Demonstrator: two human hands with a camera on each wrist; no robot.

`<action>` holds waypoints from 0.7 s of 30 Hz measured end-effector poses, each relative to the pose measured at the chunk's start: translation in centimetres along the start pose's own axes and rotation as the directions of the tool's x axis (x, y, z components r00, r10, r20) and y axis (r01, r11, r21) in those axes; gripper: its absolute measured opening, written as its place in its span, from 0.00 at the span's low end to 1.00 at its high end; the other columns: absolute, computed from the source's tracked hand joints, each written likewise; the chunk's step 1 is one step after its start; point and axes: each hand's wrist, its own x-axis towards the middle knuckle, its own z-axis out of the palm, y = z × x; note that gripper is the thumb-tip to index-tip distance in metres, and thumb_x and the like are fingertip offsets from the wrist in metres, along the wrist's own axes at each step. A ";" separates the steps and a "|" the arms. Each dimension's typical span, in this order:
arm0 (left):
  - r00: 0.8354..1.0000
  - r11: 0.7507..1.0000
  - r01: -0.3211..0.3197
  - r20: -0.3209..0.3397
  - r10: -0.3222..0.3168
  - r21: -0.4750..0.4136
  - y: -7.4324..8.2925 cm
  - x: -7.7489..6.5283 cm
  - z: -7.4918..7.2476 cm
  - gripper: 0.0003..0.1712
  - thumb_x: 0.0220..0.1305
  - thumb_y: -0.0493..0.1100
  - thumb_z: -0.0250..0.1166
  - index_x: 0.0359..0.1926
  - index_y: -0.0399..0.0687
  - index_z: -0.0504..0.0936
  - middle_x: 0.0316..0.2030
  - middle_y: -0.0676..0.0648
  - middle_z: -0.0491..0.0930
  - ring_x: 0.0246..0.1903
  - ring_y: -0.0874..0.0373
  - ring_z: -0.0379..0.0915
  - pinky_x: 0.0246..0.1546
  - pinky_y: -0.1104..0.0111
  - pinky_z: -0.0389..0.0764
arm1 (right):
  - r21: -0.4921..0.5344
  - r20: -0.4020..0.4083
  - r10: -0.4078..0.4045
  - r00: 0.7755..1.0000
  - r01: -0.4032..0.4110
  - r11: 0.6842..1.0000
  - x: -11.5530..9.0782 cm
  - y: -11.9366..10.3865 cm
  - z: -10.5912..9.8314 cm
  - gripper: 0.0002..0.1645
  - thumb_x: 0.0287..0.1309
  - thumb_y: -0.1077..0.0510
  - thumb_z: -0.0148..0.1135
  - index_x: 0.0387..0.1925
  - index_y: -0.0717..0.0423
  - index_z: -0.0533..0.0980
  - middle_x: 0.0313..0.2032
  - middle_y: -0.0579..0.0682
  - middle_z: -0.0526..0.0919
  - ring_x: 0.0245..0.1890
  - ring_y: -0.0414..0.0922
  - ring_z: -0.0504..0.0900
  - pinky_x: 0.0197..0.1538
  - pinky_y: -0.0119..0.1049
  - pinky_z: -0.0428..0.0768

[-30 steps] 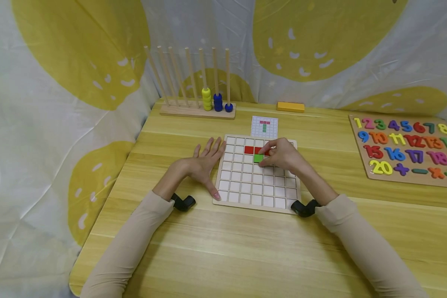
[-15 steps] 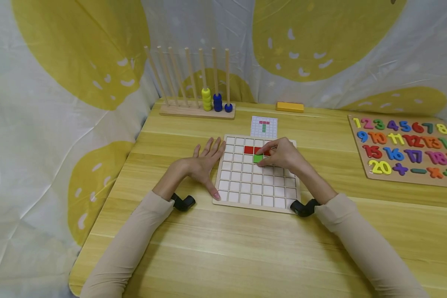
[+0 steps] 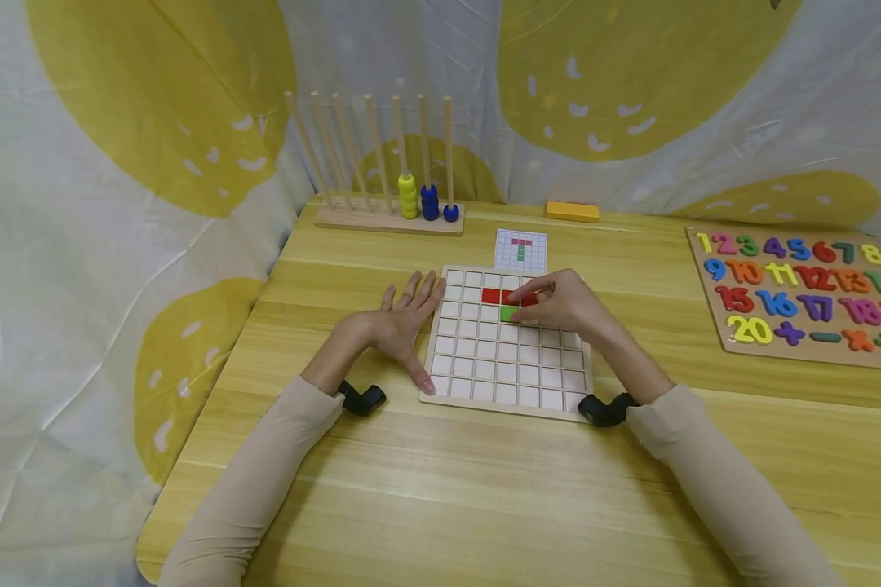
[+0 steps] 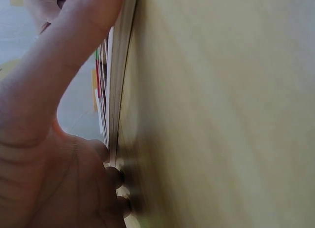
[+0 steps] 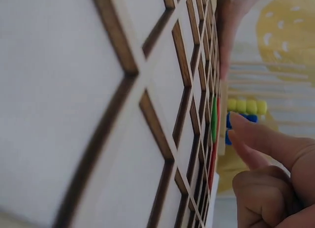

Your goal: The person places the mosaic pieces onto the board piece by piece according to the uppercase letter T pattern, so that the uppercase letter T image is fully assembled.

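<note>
A wooden grid board [image 3: 431,359] with white squares lies on the table. Red tiles [image 3: 490,296] sit in one row, partly covered by my right hand, and a green tile [image 3: 510,313] sits below the middle one. My right hand [image 3: 567,303] hovers over these tiles, thumb and index finger [image 5: 253,156] a little apart. In the right wrist view, the thumb tip [image 5: 235,118] stands clear of the green tile, and nothing shows between the fingers. My left hand [image 3: 405,330] spreads its fingers along the board's left edge, the thumb on the near corner.
Behind the board lies a pattern card [image 3: 521,249] showing a red and green T. A bead abacus [image 3: 389,218] stands at the back left. An orange block [image 3: 572,212] lies near the curtain. At right is a number puzzle board [image 3: 800,293].
My right hand has lifted and shifted slightly to the right, its fingers drawing off the green tile, which stays in the grid. My left hand stays still.
</note>
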 end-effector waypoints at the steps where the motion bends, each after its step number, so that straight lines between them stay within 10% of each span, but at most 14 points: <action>1: 1.000 1.000 0.000 0.000 0.000 0.001 0.0 0.0 0.0 0.95 0.39 0.68 0.84 0.79 0.48 0.15 0.78 0.42 0.06 0.77 0.43 -0.01 0.75 0.38 0.14 | 0.010 -0.004 0.003 1.000 -0.003 1.000 -0.2 0.1 -0.3 0.17 0.56 0.53 0.79 0.47 0.50 0.89 0.17 0.41 0.56 0.23 0.43 0.56 0.31 0.36 0.58; 21: 1.000 1.000 0.005 -0.008 -0.005 0.023 0.1 0.0 0.0 0.96 0.38 0.70 0.84 0.79 0.47 0.15 0.78 0.42 0.06 0.78 0.42 0.00 0.76 0.38 0.15 | -0.060 0.035 -0.006 0.999 0.008 0.998 -6.6 6.9 -8.5 0.25 0.67 0.50 0.70 0.60 0.58 0.81 0.16 0.40 0.53 0.17 0.38 0.52 0.27 0.39 0.61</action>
